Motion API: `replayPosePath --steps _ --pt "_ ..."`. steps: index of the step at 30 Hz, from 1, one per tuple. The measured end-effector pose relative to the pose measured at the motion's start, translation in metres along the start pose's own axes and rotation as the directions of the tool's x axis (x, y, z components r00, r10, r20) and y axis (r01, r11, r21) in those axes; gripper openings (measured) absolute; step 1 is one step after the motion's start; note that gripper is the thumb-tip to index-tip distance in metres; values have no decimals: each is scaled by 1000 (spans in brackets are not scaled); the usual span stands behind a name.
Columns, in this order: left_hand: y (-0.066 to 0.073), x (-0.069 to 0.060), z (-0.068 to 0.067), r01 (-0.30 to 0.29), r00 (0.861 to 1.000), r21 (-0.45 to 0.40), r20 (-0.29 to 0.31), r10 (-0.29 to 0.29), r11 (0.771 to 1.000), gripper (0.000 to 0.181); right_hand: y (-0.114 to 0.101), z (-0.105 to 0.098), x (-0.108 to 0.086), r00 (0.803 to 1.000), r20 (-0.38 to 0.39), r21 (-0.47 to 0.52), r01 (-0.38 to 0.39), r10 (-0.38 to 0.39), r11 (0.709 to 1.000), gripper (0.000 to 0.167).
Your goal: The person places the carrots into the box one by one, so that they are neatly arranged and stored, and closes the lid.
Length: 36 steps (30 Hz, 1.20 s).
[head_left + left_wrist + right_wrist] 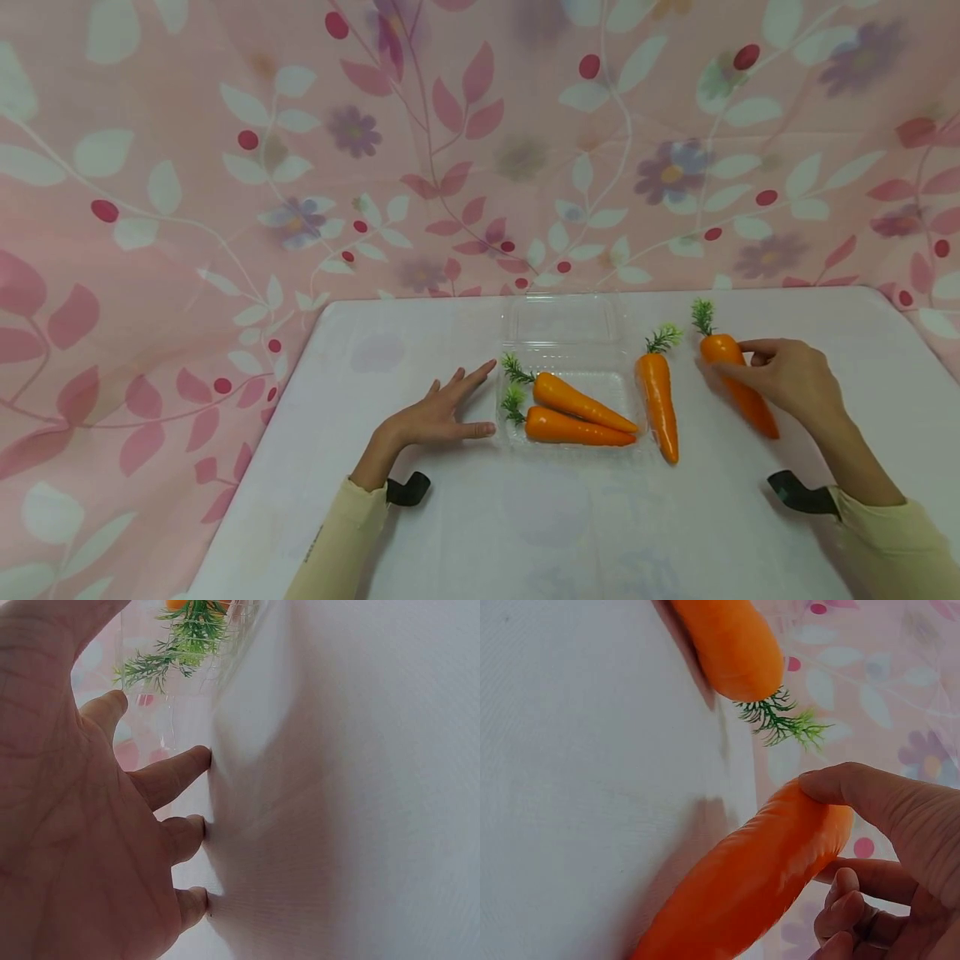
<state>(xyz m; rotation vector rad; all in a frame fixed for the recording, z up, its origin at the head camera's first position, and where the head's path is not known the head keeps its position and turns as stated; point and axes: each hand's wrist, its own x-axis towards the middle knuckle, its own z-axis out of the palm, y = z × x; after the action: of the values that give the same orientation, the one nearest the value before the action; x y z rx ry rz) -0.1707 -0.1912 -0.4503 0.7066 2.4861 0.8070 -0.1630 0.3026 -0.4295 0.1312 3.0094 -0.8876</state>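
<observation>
My right hand (798,379) pinches an orange carrot (752,406) with a green top near its thick end, between thumb and fingers. In the right wrist view the thumb lies on one side of that carrot (742,881) and a finger on the other. My left hand (442,417) is spread with straight fingers, its fingertips on the table just left of a clear plastic box (570,365). Two carrots lie side by side in the box, an upper one (577,400) and a lower one (573,427), tops to the left. Another carrot (660,408) lies between the box and my right hand.
The box's clear lid (566,321) is folded back toward the rear edge of the white table (465,533). A pink floral cloth (450,167) hangs behind the table. Dark wrist mounts (802,493) stick out from both sleeves.
</observation>
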Motion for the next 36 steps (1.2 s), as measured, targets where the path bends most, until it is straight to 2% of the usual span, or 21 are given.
replayPosePath --steps 16,22,36 --pt "0 1 1 9 1000 1 -6 -9 1000 96 -25 -18 -7 997 -67 102 47 -41 994 72" --pt "1 1 0 8 1000 2 -4 -8 1000 96 -35 -23 -12 990 -101 116 109 -98 987 66" --pt "2 0 -1 14 1000 -3 3 -14 1000 95 -61 -29 -18 987 -106 149 134 -119 980 66"
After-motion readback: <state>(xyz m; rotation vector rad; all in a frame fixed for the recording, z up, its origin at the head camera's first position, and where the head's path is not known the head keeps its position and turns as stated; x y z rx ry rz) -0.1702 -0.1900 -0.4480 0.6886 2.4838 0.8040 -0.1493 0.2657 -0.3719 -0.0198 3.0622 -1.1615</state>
